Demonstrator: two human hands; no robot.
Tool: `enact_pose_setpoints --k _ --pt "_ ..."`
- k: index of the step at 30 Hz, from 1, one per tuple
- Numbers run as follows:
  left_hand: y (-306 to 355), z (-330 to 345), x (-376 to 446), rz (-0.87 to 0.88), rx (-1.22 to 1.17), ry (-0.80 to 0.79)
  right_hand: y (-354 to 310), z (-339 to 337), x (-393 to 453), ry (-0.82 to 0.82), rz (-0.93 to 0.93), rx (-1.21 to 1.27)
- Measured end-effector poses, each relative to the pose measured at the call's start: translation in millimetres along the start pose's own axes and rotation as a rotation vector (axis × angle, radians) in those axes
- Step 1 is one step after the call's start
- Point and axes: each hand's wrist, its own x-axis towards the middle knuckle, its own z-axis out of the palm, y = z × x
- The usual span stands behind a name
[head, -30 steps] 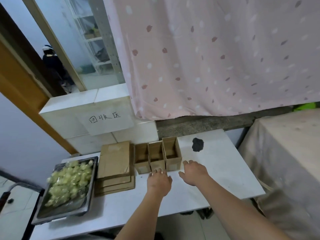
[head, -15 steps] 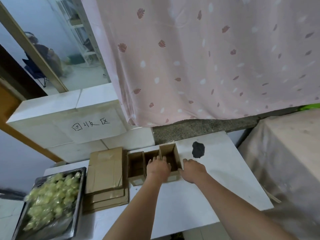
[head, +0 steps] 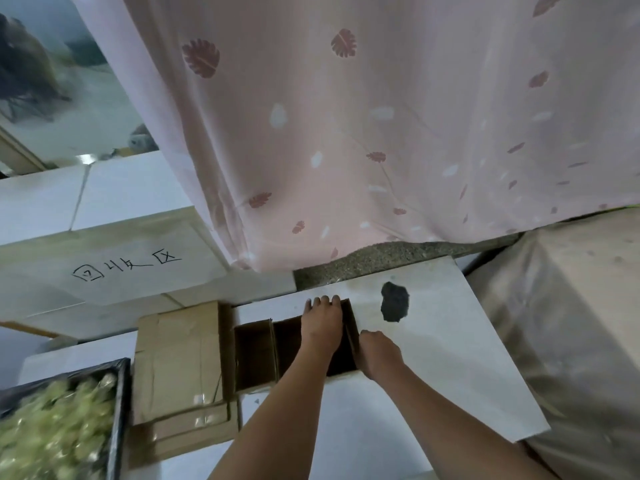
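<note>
Now left hand (head: 322, 327) and right hand (head: 379, 355) seemingly grip the rightmost box (head: 342, 361).

Pink curtain (head: 381, 133) behind; tray (head: 119, 410) left; flat cardboard stack (head: 176, 358) beside.

Three small brown cardboard boxes (head: 254, 355) stand upright in a row on the white bench (head: 450, 358). Their tops are open, their insides dark, and neighbouring walls touch. The rightmost box (head: 349, 327) ends the row, nearest the bench's middle.
</note>
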Motion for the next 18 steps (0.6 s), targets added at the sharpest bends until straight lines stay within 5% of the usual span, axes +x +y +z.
enact_pose_setpoints --k 10,18 --pt "26.4 2.6 2.1 -0.056 -0.234 0.042 43.3 -21.8 3.5 0.090 0.032 0.042" --pt "91.6 11.6 -17.6 -0.413 -0.890 0.008 105.9 -48.9 -6.6 0.192 -0.127 -0.209"
